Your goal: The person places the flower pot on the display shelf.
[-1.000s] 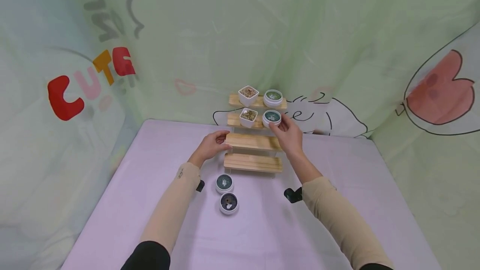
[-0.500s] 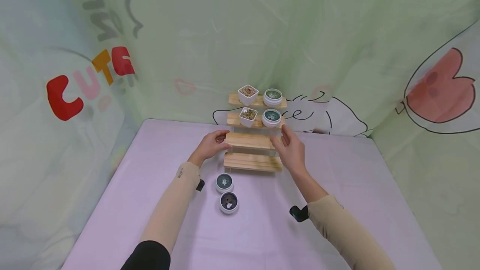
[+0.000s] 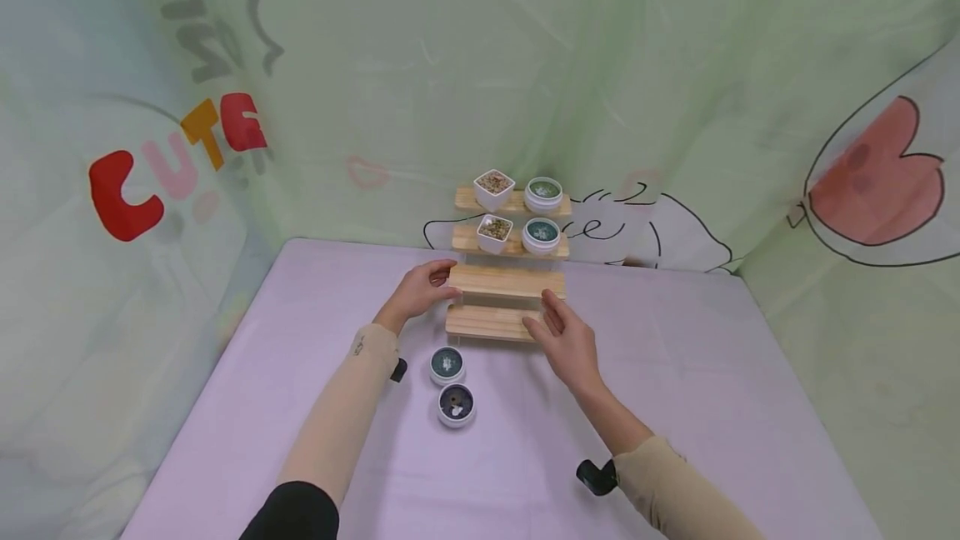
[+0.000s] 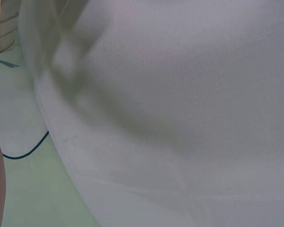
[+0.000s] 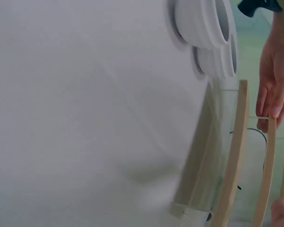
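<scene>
- Head view: four-tier wooden stand [image 3: 483,321] before you, mid-table toward the far side, on a pale lilac cloth [image 3: 697,373].
- Farthest tier, left: square white cup [image 3: 494,199], pale granules with reddish flecks. Right of it, a green-filled jar [image 3: 543,194], round and white, whitish patch on the contents.
- Next tier nearer, left: second square cup [image 3: 493,244], yellowish-brown bits. Right of it, a teal-filled jar [image 3: 541,246], also round and white, with pale specks.
- On the cloth, near side, left of the stand's middle: a dark teal jar [image 3: 447,367]; just nearer, a blackish jar [image 3: 457,417] with a white patch. Both round, white-walled, upright.
- Your left hand [image 3: 412,293]: fingers bent, thumb apart from them, pinching the left end of the second tier from the near side; the right wrist view also shows it at a plank end.
- Your right hand [image 3: 572,350]: fingers loosely bent, thumb parted, nothing held. It is by the right end of the two near tiers; whether the fingertips touch wood, you cannot tell.
</scene>
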The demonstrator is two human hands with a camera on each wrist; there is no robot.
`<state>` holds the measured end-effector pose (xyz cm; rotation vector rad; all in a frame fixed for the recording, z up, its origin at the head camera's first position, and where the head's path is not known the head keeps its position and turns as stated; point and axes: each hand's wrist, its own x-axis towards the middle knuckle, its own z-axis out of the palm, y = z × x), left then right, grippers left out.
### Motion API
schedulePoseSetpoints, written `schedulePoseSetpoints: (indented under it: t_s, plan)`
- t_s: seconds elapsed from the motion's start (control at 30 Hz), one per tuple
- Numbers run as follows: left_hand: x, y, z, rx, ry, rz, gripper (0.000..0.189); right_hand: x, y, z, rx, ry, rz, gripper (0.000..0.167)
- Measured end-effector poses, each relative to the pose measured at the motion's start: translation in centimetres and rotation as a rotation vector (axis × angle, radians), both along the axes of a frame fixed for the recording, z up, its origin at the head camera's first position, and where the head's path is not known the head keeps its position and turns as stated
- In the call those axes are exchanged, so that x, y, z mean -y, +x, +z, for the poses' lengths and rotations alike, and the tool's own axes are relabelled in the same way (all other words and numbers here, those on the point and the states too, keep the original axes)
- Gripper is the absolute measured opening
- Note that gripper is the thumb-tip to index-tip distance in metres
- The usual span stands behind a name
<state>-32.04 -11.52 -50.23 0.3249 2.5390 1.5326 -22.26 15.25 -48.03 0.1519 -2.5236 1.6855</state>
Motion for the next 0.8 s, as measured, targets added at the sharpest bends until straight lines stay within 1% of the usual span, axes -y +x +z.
schedulePoseSetpoints:
  t_s: [0.13,0.33,0.4,0.5,0.67,0.8]
  plan:
    - [0.0,0.1,0.1,-0.007,0.003,-0.002,0.067,0.3,1.1,-0.7,-0.028,0.020,0.036,0.063]
    - [0.0,0.1,0.0,-0.012,-0.007,-0.006,0.067,1.0,3.0,-1.7,-0.119,0.079,0.102,0.060]
    - [0.1,0.1,0.1,-0.017,-0.005,-0.006,0.067,1.3,3.6,-2.1,-0.125,0.091,0.120,0.061]
    - [0.1,0.1,0.1,-0.017,-0.005,-0.004,0.067,1.8,4.4,-2.5,-0.087,0.090,0.138,0.062]
    - [0.0,0.1,0.2,0.003,-0.007,0.003,0.067,2.4,5.7,-3.5,-0.012,0.078,0.162,0.063]
    - [0.0,0.0,0.0,-0.004,0.002,0.000,0.067,2.9,6.5,-4.3,0.011,0.043,0.194,0.062]
